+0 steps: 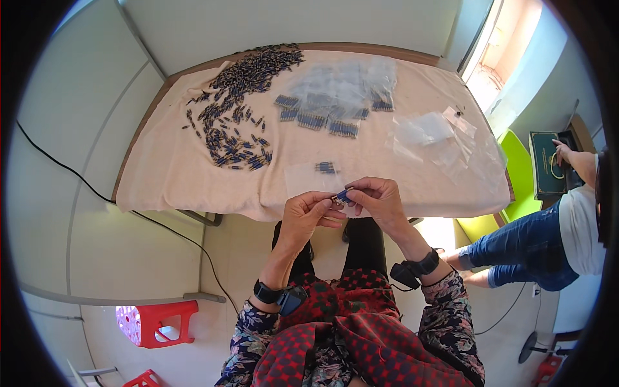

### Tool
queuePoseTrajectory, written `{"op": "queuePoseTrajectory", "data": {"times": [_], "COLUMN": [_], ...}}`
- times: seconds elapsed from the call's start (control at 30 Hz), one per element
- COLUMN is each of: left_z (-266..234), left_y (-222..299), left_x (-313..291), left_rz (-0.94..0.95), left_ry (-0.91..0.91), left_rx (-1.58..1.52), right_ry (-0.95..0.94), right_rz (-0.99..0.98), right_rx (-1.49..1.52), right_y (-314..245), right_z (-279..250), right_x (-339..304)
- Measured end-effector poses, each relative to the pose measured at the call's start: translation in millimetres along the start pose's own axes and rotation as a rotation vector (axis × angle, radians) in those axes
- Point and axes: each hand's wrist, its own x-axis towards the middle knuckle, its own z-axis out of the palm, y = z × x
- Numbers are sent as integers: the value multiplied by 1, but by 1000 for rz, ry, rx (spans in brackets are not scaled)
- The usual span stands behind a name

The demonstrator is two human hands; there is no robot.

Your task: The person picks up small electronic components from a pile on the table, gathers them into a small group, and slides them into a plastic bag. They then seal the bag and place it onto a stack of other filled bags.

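Above the table's near edge, my left hand [305,218] and my right hand [379,198] meet, fingertips closed on a few small blue cylindrical parts with gold-coloured ends [342,197]. The parts lie side by side between the fingers; some are hidden. Just beyond my hands, a short row of the same parts [325,167] rests on or in a clear plastic bag [298,175]; I cannot tell which. A large loose heap of these parts [255,74] spreads over the far left, thinning toward me. Bagged rows of parts [311,120] lie in the far middle, under overlapping clear bags [342,80].
A pale cloth [167,174] covers the table. Flat clear bags [422,132] lie at its right. Past the right edge, a green chair [516,155] stands near a person in jeans [535,242], whose hand touches a dark green box [547,164]. A red stool [167,324] and black cable [167,222] are at left.
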Motion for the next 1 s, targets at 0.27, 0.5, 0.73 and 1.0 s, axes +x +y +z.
{"op": "queuePoseTrajectory", "data": {"times": [0.27, 0.5, 0.73, 1.0], "left_z": [9, 12, 6, 27], "left_y": [-8, -12, -12, -17], "left_x": [0, 5, 43, 65], "left_rz": [13, 64, 508, 372], "left_ry": [52, 156, 434, 542], "left_rx": [2, 131, 1084, 1394], "right_ry": [0, 27, 272, 298], "right_rz": [-46, 35, -66, -50], "right_rx": [-18, -141, -95, -136], "right_y": [3, 3, 16, 19], "right_z": [-2, -19, -29, -21], "right_x": [-8, -15, 4, 22]}}
